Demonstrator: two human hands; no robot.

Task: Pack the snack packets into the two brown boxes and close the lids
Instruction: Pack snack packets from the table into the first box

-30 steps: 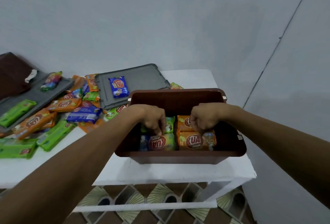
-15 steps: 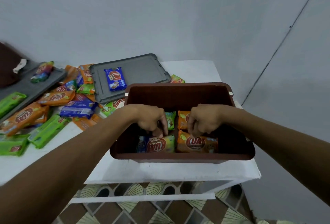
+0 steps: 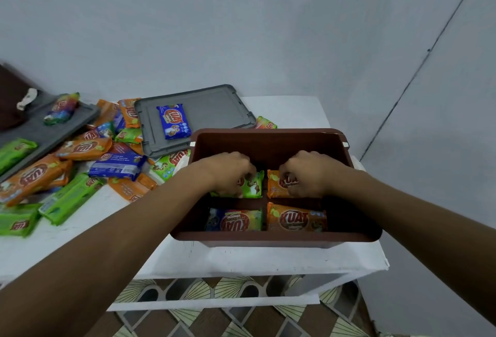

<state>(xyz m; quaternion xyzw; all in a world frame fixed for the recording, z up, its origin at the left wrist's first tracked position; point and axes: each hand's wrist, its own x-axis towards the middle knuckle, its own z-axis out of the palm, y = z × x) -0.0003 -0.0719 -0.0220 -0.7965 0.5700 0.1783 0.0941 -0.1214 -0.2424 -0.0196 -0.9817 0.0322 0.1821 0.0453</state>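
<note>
Left hand point(image 3: 228, 173) half-hides green pkt point(image 3: 255, 188), right hand point(image 3: 308, 173) orange pkt point(image 3: 276, 185).

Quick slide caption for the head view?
Left hand holds a green packet, right hand an orange packet, inside the open brown box; grey lid lies behind it.

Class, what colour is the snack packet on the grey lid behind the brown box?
Blue: the rectangular snack packet shows best in the head view.

White tabletop point(image 3: 241, 259) against pale grey wall point(image 3: 241, 28), patterned tile floor point(image 3: 214, 320) below, dark brown item point(image 3: 8, 100) far left.
</note>
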